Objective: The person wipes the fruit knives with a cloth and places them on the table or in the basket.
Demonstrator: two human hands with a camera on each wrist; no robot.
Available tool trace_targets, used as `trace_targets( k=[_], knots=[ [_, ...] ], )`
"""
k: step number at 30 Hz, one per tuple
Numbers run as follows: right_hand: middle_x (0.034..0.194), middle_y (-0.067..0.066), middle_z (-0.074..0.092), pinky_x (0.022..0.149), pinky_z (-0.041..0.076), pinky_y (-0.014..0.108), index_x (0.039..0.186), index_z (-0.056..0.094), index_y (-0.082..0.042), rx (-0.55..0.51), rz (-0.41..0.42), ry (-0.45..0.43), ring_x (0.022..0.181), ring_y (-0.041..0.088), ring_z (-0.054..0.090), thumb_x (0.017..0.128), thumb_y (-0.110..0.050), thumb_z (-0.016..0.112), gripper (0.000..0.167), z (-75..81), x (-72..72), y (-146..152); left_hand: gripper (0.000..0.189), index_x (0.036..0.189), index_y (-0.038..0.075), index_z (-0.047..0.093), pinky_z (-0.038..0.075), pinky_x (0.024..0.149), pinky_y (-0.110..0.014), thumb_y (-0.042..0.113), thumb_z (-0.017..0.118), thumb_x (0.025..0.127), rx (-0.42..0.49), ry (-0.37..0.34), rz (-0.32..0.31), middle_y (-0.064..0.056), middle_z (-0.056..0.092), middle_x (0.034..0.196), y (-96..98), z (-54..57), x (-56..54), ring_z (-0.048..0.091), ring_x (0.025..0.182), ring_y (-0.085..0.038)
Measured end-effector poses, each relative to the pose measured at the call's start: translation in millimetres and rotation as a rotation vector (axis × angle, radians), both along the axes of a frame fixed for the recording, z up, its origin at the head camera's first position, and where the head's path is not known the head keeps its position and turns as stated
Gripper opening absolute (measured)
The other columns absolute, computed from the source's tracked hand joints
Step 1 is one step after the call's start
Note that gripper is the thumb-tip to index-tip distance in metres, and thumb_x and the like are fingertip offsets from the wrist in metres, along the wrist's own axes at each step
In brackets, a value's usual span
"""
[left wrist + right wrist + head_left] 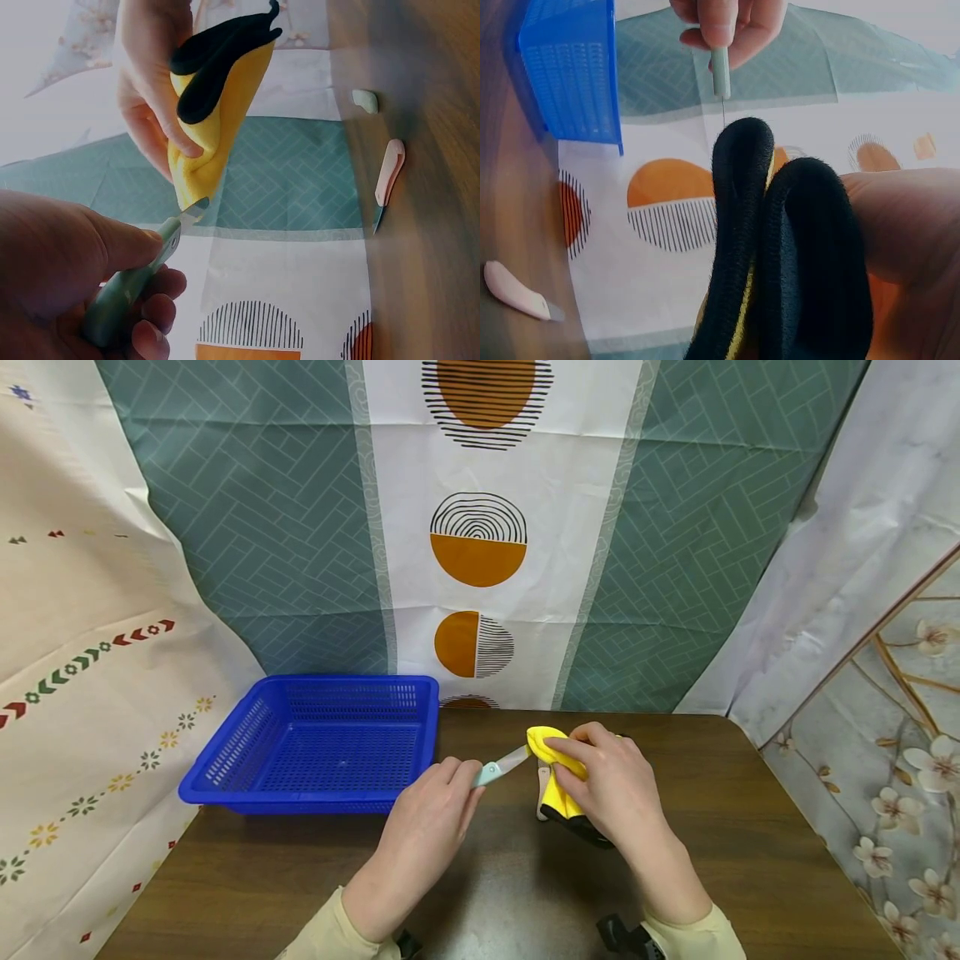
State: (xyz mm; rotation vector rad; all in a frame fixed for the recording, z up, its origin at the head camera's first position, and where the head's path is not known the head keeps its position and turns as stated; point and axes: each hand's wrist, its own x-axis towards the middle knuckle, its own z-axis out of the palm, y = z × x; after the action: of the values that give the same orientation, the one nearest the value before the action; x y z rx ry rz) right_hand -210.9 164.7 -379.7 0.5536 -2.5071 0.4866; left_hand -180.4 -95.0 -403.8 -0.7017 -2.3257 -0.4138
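My left hand point(426, 817) grips the pale green handle of a small folding knife point(127, 289), its blade extended and pointing right. My right hand point(617, 787) pinches a folded yellow cloth with black trim point(558, 800) between thumb and fingers. The cloth meets the end of the blade, whose tip is hidden in the head view. Below the cloth, a second knife with a pink handle point(390, 172) lies on the table, its blade partly out. In the right wrist view, the cloth's black edges stand in two loops close to the camera.
A blue plastic basket point(307, 803) stands at the left on the brown wooden table point(495, 877). A small pale green object point(365, 101) lies on the table beyond the pink knife. Patterned fabric point(480, 468) hangs behind the table and along both sides.
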Motion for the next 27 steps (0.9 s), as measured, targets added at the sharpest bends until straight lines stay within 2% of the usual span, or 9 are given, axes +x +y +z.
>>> trace_targets(
  k=[11, 15, 21, 27],
  knots=[
    [0.115, 0.01, 0.071, 0.08, 0.056, 0.055, 0.132, 0.083, -0.019, -0.039, -0.094, -0.071, 0.097, 0.039, 0.064, 0.094, -0.013, 0.085, 0.039, 6.3, 0.5, 12.4, 0.019, 0.115, 0.007, 0.069, 0.05, 0.06, -0.033, 0.013, 0.082, 0.102, 0.003, -0.005, -0.005, -0.002, 0.062, 0.09, -0.5, 0.8, -0.1, 0.055, 0.073, -0.019],
    [0.117, 0.01, 0.071, 0.078, 0.056, 0.054, 0.132, 0.083, -0.02, -0.047, -0.093, -0.068, 0.098, 0.039, 0.064, 0.094, -0.013, 0.085, 0.039, 9.1, 3.2, 11.4, 0.015, 0.113, 0.008, 0.069, 0.049, 0.058, -0.033, 0.015, 0.079, 0.104, 0.0, 0.007, 0.015, -0.001, 0.062, 0.087, -0.2, 0.2, -0.3, 0.055, 0.07, -0.019],
    [0.116, 0.01, 0.071, 0.079, 0.055, 0.052, 0.13, 0.084, -0.019, -0.061, -0.067, -0.025, 0.097, 0.037, 0.064, 0.091, -0.011, 0.087, 0.039, 12.3, 6.9, 9.0, 0.011, 0.106, 0.008, 0.069, 0.044, 0.055, -0.033, 0.016, 0.075, 0.106, -0.019, 0.079, 0.049, 0.0, 0.06, 0.078, -0.3, -1.5, -2.4, 0.055, 0.063, -0.021],
    [0.114, 0.008, 0.072, 0.081, 0.054, 0.051, 0.128, 0.085, -0.019, -0.086, -0.039, 0.023, 0.095, 0.035, 0.065, 0.091, -0.01, 0.087, 0.039, 13.6, 9.2, 7.3, 0.01, 0.103, 0.008, 0.067, 0.04, 0.056, -0.035, 0.014, 0.074, 0.106, -0.029, 0.103, 0.073, -0.002, 0.064, 0.08, -0.1, -1.7, -4.2, 0.057, 0.062, -0.025]
  ],
)
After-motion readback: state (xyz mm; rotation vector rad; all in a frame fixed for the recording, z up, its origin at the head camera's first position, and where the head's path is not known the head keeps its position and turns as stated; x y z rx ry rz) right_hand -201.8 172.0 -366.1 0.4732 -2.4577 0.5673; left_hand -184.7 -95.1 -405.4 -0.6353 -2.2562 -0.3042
